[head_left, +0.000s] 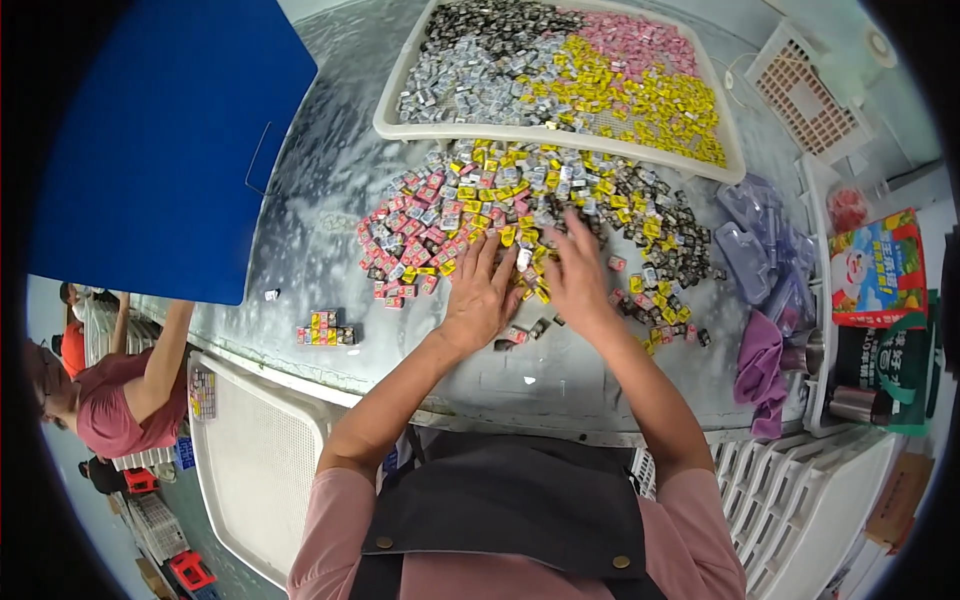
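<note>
Sorting or gathering by hand, as far as I can judge: both hands are working in a mixed pile of small wrapped pieces point(440, 215), mid-frame on the grey surface point(560, 405). Pink pieces lean to the left of the pile, dark ones to the right, yellow and silver run through the middle.

Left hand point(480, 295): palm down on the near edge of the pile, fingers extended and moderately apart, nothing visibly gripped; can't see under the palm. Right hand point(580, 280): fingers spread wide, no piece visibly held; tips slightly blurred, so contact is unclear.

Next move likely calls for narrowing the fingers on chosen pieces, without dragging neighbours along.

Where stuff sits: pile starts right at the fingertips and fans out above and to both sides of the hands. One silver-white piece point(523, 258) lies in the gap between them. A few loose pieces point(527, 332) lie just below that gap, apart from the main heap. Neat block of pieces point(326, 328) stands well left of the left hand, lower left of centre. White tray point(470, 131) with more pieces, roughly grouped by colour, is beyond the pile at top of frame.
</note>
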